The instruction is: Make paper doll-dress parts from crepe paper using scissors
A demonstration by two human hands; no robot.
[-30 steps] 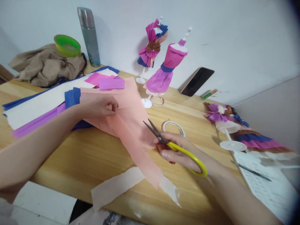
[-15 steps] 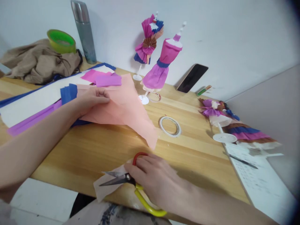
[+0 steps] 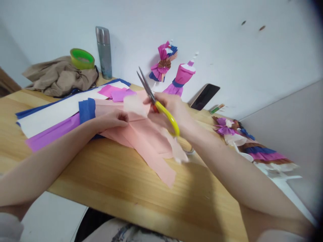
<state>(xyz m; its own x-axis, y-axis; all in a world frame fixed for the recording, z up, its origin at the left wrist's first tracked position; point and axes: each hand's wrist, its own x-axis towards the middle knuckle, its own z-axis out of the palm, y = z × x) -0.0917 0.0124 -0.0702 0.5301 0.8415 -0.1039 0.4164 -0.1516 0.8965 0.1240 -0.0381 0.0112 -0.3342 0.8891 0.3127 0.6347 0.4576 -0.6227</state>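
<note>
My left hand is closed, its fingertips pinched at the fold of a peach crepe paper sheet spread over the other papers and the table. Above that sheet, my right hand grips scissors with red and yellow handles, their blades pointing up and away to the left. Pale paper shows beside the right fingers, and a pale strip hangs below that hand. Whether the fingers also hold this paper, I cannot tell. Blue, purple and white paper lie to the left.
Along the wall stand a grey bottle, two small dress forms in paper dresses and a leaning phone. A tape roll sits on brown cloth. More dressed forms are at right.
My right hand has lifted with the scissors from the table's near edge up over the peach paper. The pale scrap has left the near edge. The peach sheet now shows folds and a strip toward me.
</note>
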